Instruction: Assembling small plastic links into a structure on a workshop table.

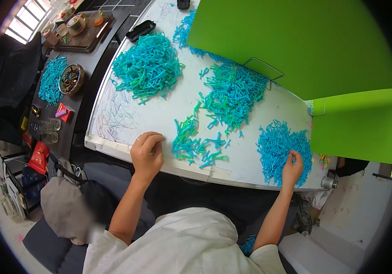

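My left hand (148,153) hovers by the near edge of a white board-like table (159,114), its fingers curled inward; whatever they hold is hidden. To its right lies a loose scatter of small blue and green plastic pieces (184,144), thin and forked. My right hand (292,168) is over a heap of small plain blue plastic pieces (276,144) at the right, thumb and fingertips pinched together; anything between them is too small to make out. Farther off are a mound of teal and green joined pieces (148,64) and a mixed blue-green heap (235,96).
A large bright green panel (287,45) stands over the table's far right, with a metal wire loop (264,67) at its lower edge. A black tray (141,30) lies far left. A silver cylinder (329,182) is at the right corner. Left stands a dark side table with a bowl (71,80).
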`<act>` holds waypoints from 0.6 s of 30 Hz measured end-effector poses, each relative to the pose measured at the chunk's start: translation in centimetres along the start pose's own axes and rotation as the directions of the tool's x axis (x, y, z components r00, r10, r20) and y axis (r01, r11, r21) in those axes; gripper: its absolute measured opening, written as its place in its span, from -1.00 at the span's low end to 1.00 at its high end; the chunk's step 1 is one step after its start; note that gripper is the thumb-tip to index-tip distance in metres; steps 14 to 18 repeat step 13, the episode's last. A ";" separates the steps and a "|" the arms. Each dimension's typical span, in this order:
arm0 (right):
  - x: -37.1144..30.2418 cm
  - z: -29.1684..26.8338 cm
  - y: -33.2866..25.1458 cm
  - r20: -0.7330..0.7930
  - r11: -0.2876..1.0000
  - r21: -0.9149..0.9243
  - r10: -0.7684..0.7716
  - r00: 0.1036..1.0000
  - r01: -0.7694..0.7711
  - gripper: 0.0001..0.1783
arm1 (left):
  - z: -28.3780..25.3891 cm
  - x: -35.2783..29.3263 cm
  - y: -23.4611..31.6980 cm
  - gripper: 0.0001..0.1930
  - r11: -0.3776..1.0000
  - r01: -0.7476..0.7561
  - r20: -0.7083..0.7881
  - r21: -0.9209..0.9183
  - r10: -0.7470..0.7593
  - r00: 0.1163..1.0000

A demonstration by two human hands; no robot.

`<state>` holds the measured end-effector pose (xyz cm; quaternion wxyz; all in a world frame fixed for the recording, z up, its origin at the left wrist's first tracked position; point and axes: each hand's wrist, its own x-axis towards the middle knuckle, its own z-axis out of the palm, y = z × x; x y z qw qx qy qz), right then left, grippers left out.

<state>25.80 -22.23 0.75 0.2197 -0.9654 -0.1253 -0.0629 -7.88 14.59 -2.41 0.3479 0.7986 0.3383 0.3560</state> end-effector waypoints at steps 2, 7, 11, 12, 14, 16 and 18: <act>0.3 0.1 0.4 -0.031 0.996 -0.064 -0.063 0.998 0.061 -0.84 | 0.0 0.0 0.0 -0.78 1.000 -0.009 0.007 0.004 0.009 1.000; 0.0 0.2 -1.1 -0.076 0.959 -0.214 -0.205 0.976 0.185 -0.82 | 0.2 0.0 0.1 -0.79 0.999 -0.031 0.014 0.014 0.031 0.999; -0.8 1.1 -3.2 -0.157 0.948 -0.213 -0.273 0.949 0.238 -0.81 | 0.3 0.0 0.3 -0.77 0.999 0.011 0.010 0.032 -0.012 1.000; -0.9 1.2 -4.0 -0.153 0.955 -0.149 -0.278 0.948 0.256 -0.81 | 0.3 -0.1 0.2 -0.77 0.999 0.008 0.007 0.035 -0.008 1.000; -1.1 1.2 -5.0 -0.149 0.959 -0.082 -0.282 0.948 0.273 -0.80 | 0.4 -0.1 0.2 -0.76 0.999 0.009 0.007 0.045 -0.009 1.000; -1.1 1.2 -5.0 -0.149 0.959 -0.082 -0.282 0.948 0.273 -0.80 | 0.4 -0.1 0.2 -0.76 0.999 0.009 0.007 0.045 -0.009 1.000; -1.1 1.2 -5.0 -0.149 0.959 -0.082 -0.282 0.948 0.273 -0.80 | 0.4 -0.1 0.2 -0.76 0.999 0.009 0.007 0.045 -0.009 1.000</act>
